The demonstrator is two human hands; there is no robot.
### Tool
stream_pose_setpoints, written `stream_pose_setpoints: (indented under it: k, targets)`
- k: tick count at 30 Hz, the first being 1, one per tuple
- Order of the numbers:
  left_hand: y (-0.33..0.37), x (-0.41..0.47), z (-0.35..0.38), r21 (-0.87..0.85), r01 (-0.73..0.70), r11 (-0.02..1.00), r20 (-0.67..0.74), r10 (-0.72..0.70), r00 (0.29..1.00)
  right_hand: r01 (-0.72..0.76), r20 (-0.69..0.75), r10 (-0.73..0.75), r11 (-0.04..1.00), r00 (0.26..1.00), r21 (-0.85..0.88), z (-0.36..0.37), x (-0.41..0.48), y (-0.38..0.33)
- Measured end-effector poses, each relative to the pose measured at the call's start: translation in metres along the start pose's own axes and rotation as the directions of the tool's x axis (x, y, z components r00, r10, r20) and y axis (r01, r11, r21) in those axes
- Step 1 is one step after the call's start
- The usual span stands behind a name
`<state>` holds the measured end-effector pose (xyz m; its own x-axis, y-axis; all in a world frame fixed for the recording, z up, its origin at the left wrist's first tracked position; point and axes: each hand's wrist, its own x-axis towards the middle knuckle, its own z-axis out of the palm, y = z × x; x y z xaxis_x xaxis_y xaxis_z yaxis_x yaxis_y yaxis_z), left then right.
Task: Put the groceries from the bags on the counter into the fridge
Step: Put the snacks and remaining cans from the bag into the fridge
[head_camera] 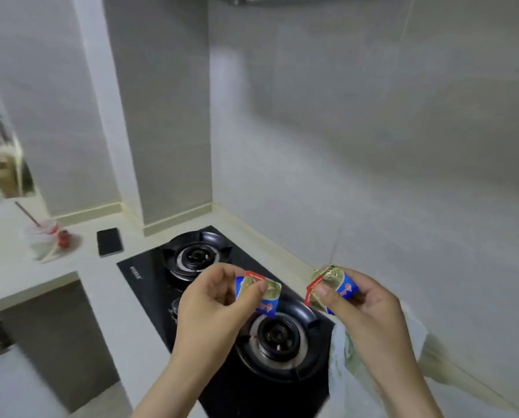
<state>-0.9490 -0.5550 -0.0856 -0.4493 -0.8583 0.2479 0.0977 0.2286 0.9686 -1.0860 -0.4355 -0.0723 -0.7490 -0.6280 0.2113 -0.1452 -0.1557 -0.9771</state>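
Two packets held over hob (192, 257).
Left hand (219, 300) pinches left packet (265, 297), right hand (363, 309) pinches right packet (332, 289); bag (342, 372) beneath right hand.

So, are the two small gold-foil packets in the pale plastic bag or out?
Out: left hand pinches one packet, right hand pinches the other, above the bag.

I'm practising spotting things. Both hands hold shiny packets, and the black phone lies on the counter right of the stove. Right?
Not quite. The head view shows the black phone on the counter left of the stove. The left hand and right hand do hold shiny packets.
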Motion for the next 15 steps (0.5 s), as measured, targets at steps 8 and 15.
stream_pose_setpoints:
  k: [8, 15]
  targets:
    - [0.012, -0.040, -0.102, 0.120, -0.003, 0.993, -0.372, 0.048, 0.927, 0.009, 0.359, -0.019, 1.000, 0.933, 0.030, 0.095, -0.016, -0.004]
    - [0.051, -0.088, -0.202, 0.148, -0.045, 0.988, -0.544, 0.119, 0.830, 0.053, 0.581, -0.091, 0.995, 0.809, 0.082, 0.199, -0.060, -0.036]
